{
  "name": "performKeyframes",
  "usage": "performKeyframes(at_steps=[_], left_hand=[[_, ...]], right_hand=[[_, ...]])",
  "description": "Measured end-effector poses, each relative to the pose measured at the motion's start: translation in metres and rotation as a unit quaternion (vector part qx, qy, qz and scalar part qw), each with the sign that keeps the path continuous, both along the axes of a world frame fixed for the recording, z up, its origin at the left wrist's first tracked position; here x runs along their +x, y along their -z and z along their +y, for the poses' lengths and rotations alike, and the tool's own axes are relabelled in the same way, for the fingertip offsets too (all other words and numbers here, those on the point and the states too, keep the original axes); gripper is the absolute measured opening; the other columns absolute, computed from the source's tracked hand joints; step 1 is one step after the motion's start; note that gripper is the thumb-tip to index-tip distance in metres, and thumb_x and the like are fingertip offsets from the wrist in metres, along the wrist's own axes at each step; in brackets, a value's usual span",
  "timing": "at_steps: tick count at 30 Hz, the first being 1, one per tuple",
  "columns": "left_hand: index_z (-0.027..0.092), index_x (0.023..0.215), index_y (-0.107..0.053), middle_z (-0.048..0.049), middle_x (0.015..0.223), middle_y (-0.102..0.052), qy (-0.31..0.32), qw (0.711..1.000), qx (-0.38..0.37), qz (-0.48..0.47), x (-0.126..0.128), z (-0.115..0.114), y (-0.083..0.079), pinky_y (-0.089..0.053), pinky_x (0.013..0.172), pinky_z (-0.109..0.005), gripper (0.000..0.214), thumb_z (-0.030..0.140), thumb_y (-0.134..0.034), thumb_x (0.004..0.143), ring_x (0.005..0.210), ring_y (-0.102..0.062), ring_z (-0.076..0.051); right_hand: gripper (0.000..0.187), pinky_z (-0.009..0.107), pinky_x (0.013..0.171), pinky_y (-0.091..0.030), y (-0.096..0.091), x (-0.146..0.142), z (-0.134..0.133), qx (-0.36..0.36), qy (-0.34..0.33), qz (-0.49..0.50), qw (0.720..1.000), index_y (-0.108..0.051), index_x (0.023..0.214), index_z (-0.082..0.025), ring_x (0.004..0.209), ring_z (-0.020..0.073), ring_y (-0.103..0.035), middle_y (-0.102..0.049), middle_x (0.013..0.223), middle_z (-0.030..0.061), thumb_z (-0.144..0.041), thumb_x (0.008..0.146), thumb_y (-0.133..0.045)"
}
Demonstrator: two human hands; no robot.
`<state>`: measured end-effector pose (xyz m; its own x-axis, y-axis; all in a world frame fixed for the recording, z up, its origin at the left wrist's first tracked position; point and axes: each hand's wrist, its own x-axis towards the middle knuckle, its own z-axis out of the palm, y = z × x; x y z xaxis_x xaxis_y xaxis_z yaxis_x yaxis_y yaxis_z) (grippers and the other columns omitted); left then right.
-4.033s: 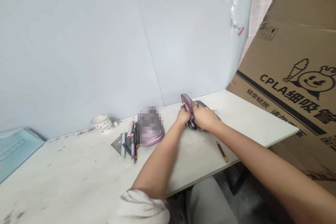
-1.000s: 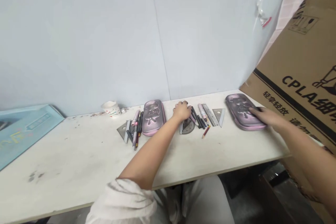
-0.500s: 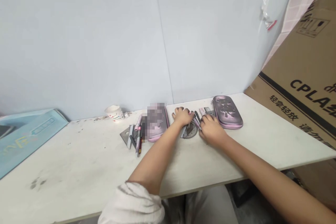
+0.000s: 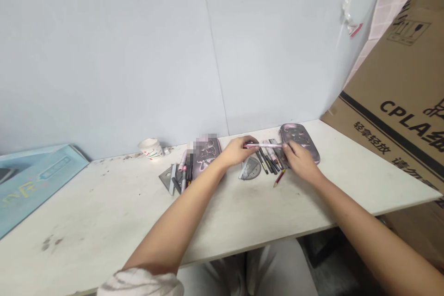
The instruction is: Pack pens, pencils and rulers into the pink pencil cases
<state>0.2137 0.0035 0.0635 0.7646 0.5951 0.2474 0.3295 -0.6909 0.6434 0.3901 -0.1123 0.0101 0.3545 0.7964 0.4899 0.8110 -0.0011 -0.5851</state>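
Observation:
My left hand [image 4: 237, 150] and my right hand [image 4: 300, 161] hold the two ends of a thin pink pen [image 4: 264, 145], level above the white table [image 4: 222, 208]. Both hands pinch it. Under the pen lie several dark pens [image 4: 266, 163], a grey protractor [image 4: 250, 169] and a red pencil [image 4: 279, 178]. A pink pencil case [image 4: 301, 138] lies just behind my right hand. A second pink pencil case [image 4: 204, 153] lies left of my left hand, partly blurred.
Left of the second case lie a set square [image 4: 168, 177] and several pens [image 4: 183, 172]. A small paper cup [image 4: 150, 148] stands by the wall. A blue board [image 4: 31, 180] leans at far left. A large cardboard box [image 4: 402, 83] stands at right.
My right hand slid the right pencil case in from the far right, then let it go. Both hands have lifted a pink pen from the pile and hold it between them.

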Motion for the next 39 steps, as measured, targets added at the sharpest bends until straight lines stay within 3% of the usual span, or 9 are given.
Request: performKeyframes(at_steps=[4,8,13,16,19,23,28,33,39], left_hand=[[0.019,0.094,-0.062,-0.0074,0.085,-0.064,-0.020,0.975,0.197,0.100,-0.001,-0.009,0.003,-0.043,0.077,-0.030,0.028,0.035,-0.041,0.085,0.086,-0.058,-0.021],[0.024,0.111,-0.055,-0.0074,0.099,-0.064,-0.052,0.957,0.255,0.128,0.005,-0.005,-0.001,-0.042,0.077,-0.029,0.034,0.034,-0.030,0.089,0.092,-0.058,-0.021],[0.026,0.100,-0.061,-0.0045,0.079,-0.067,-0.075,0.959,0.240,0.130,0.011,0.019,-0.013,-0.041,0.069,-0.027,0.034,0.045,-0.037,0.086,0.079,-0.061,-0.021],[0.023,0.090,-0.063,-0.0013,0.066,-0.065,-0.018,0.978,0.177,0.108,0.014,0.039,-0.014,-0.040,0.067,-0.024,0.030,0.039,-0.038,0.086,0.071,-0.060,-0.017],[0.020,0.083,-0.062,0.0008,0.061,-0.062,0.052,0.986,0.113,0.108,0.015,0.059,-0.007,-0.040,0.066,-0.021,0.028,0.033,-0.038,0.086,0.066,-0.058,-0.014],[0.018,0.088,-0.061,-0.0002,0.068,-0.063,0.063,0.989,0.093,0.100,0.014,0.075,0.013,-0.041,0.067,-0.021,0.028,0.031,-0.037,0.086,0.068,-0.057,-0.013],[0.017,0.094,-0.062,-0.0034,0.086,-0.066,0.083,0.986,0.112,0.086,0.015,0.078,0.029,-0.041,0.073,-0.023,0.028,0.032,-0.040,0.085,0.079,-0.058,-0.015],[0.017,0.097,-0.062,-0.0044,0.088,-0.067,0.092,0.986,0.119,0.071,0.015,0.077,0.028,-0.041,0.073,-0.024,0.030,0.034,-0.040,0.086,0.080,-0.058,-0.016],[0.016,0.097,-0.062,-0.0041,0.089,-0.067,0.102,0.987,0.113,0.054,0.014,0.076,0.029,-0.042,0.073,-0.024,0.031,0.036,-0.041,0.086,0.082,-0.059,-0.015]], right_hand=[[0.042,0.024,0.055,-0.031,-0.015,-0.005,0.011,-0.012,0.004,0.060,0.998,-0.040,0.062,-0.022,0.058,0.0153,-0.049,-0.052,0.058,-0.0001,-0.053,0.086,-0.026],[0.044,0.024,0.054,-0.030,-0.028,-0.003,0.028,0.013,-0.002,0.046,0.999,-0.043,0.060,-0.021,0.059,0.0149,-0.048,-0.054,0.059,0.0013,-0.054,0.085,-0.029],[0.034,0.025,0.058,-0.033,-0.028,0.006,0.047,0.042,0.024,0.027,0.998,-0.052,0.073,-0.022,0.064,0.0172,-0.053,-0.061,0.067,0.0033,-0.044,0.086,-0.032],[0.023,0.027,0.062,-0.035,-0.023,0.009,0.053,0.054,0.018,-0.011,0.998,-0.054,0.085,-0.021,0.069,0.0191,-0.056,-0.063,0.074,0.0051,-0.035,0.085,-0.035],[0.019,0.028,0.068,-0.038,-0.017,0.010,0.056,0.089,-0.038,-0.031,0.995,-0.054,0.089,-0.019,0.078,0.0194,-0.057,-0.063,0.083,0.0070,-0.026,0.084,-0.037],[0.025,0.029,0.077,-0.040,-0.011,0.011,0.058,0.087,-0.085,-0.038,0.992,-0.055,0.100,-0.019,0.090,0.0196,-0.056,-0.062,0.099,0.0084,-0.031,0.083,-0.041],[0.033,0.029,0.064,-0.039,-0.004,0.011,0.060,-0.076,0.005,-0.065,0.995,-0.059,0.090,-0.021,0.071,0.0214,-0.059,-0.064,0.074,0.0064,-0.043,0.086,-0.035],[0.029,0.028,0.079,-0.040,-0.003,0.010,0.058,0.030,-0.070,-0.051,0.996,-0.053,0.108,-0.019,0.096,0.0191,-0.056,-0.061,0.106,0.0088,-0.028,0.083,-0.040],[0.026,0.030,0.071,-0.041,-0.006,0.007,0.054,0.001,-0.034,-0.037,0.999,-0.057,0.092,-0.019,0.080,0.0200,-0.058,-0.063,0.084,0.0063,-0.036,0.086,-0.038]])
